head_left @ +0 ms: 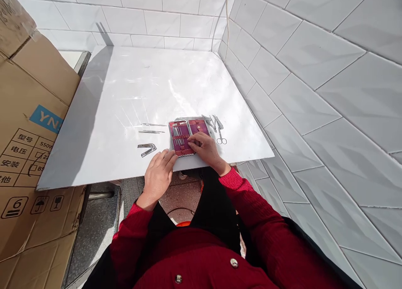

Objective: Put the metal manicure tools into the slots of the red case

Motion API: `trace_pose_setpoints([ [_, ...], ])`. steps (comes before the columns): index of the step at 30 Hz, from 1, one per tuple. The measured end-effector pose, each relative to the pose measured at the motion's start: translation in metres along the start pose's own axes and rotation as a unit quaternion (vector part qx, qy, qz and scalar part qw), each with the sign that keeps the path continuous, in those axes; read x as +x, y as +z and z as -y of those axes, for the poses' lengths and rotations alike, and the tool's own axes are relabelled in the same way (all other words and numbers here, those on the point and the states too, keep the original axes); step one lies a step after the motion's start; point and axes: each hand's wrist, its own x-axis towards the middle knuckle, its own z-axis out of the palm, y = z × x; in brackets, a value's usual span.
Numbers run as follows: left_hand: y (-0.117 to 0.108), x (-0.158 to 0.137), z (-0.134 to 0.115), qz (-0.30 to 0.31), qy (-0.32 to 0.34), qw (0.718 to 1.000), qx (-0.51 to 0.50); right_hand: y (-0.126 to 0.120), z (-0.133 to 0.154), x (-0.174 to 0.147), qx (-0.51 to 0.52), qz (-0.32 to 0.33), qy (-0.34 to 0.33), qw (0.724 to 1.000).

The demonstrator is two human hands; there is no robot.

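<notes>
A purple manicure case (185, 150) lies unfolded near the front edge of the white table (135, 80). Several slim metal manicure tools (178, 135) sit side by side under a strap in its left half. My right hand (205, 150) is over the middle of the case, thumb and fingers pinched; what is between them is too small to make out. At the lower left corner of the case rests my left hand (159, 174), fingers stretched out and touching its edge. Small scissors (221, 137) and nail clippers (213, 122) lie to the right of the case.
Left of the case are another nail clipper (147, 149) with its lever swung out and two thin metal tools (152, 132). A large cardboard box (34, 113) stands against the table's left side. Tiled walls (301, 88) border the back and right.
</notes>
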Motion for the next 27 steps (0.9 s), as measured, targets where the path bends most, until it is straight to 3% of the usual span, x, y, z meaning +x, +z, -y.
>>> trace_pose_setpoints([
  [27, 0.0023, -0.0024, 0.0021, -0.004, 0.015, 1.0, 0.027, 0.001, -0.0012, -0.0043, -0.005, 0.005, -0.002, 1.0],
])
